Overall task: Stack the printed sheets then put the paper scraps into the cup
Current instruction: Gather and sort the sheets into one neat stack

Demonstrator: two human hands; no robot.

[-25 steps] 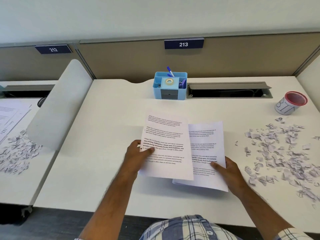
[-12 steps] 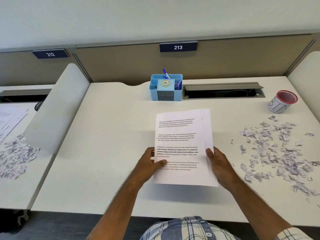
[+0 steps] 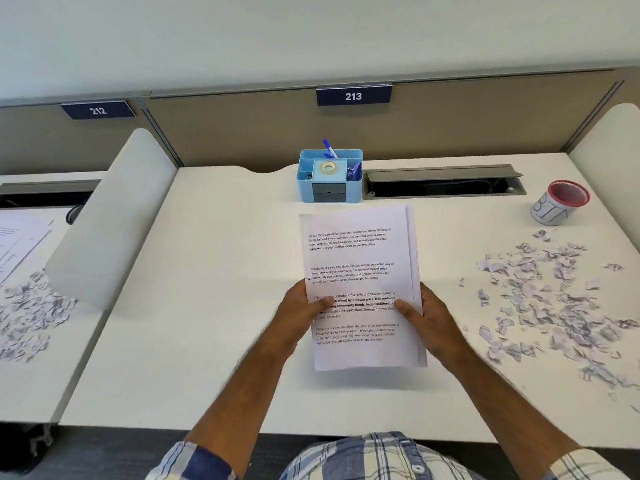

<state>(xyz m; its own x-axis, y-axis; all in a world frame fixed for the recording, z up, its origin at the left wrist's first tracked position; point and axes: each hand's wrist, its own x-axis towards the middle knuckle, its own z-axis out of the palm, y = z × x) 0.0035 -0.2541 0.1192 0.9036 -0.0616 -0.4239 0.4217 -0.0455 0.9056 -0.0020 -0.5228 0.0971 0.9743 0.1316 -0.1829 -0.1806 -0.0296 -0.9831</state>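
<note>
Left hand (image 3: 299,315) and right hand (image 3: 427,315) each grip a side edge of the stacked sheets (image 3: 356,258) at mid-desk (image 3: 214,271), scraps (image 3: 547,299) and cup (image 3: 559,202) lying to the right.

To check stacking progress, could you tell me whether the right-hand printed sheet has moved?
Yes: it slid left, under the other sheet, forming one stack below the blue plastic desk organiser.

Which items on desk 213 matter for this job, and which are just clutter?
Job: white printed sheets, held by both hands; torn paper scraps; red-rimmed white cup.
Clutter: blue desk organiser; neighbouring desk's scraps.
</note>
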